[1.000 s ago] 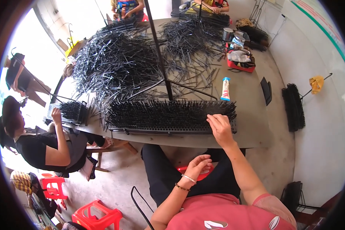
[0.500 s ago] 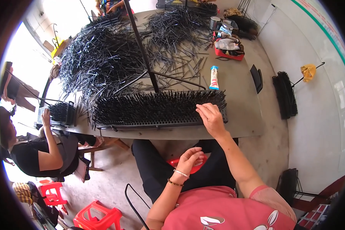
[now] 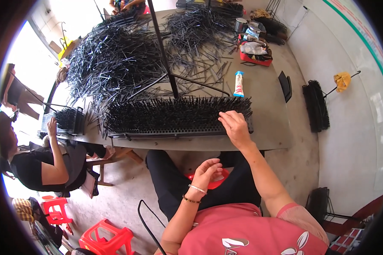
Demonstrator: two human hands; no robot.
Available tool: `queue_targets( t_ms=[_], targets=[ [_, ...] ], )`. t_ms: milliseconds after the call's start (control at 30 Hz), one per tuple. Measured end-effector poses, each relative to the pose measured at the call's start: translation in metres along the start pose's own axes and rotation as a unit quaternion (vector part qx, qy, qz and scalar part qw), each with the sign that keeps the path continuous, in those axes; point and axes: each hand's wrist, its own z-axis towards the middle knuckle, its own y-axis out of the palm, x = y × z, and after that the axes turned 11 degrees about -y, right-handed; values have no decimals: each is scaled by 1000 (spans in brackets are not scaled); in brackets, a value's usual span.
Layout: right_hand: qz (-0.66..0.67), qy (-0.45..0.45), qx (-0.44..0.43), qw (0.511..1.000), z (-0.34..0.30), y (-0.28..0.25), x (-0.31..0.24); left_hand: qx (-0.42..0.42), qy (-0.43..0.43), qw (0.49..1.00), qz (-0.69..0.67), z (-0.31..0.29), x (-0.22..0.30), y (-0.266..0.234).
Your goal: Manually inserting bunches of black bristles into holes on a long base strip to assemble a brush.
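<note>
A long black perforated rack lies along the near edge of the table, densely filled with thin black upright sticks. Over its right end is my right hand, thumb and fingertips pinched together at the tips of the sticks. Whatever the pinch holds is too small to make out. My left hand hovers above my lap, its fingers curled in against the thumb and their contents hidden. Below it, part of a red seat shows between my legs.
Behind the rack lies a big heap of loose black sticks. A black metal stand rises at the rack. A wrapped snack bar and a red box are to the right. At left, a person handles a smaller rack.
The view has shifted slightly. My left hand has moved a little up and left, its fingers still curled. My right hand stays pinched over the rack's right end.
</note>
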Motion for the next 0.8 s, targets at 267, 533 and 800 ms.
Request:
queue_targets(
  t_ms=[267, 533, 800],
  targets=[
    [14, 22, 64, 998, -4, -15, -11, 7, 22, 1000, -3, -17, 7, 4],
    [96, 121, 19, 988, -68, -37, -45, 108, 248, 960, 75, -110, 53, -18],
    [174, 149, -27, 973, -88, -46, -64, -30, 376, 912, 161, -202, 65, 40]
  ],
)
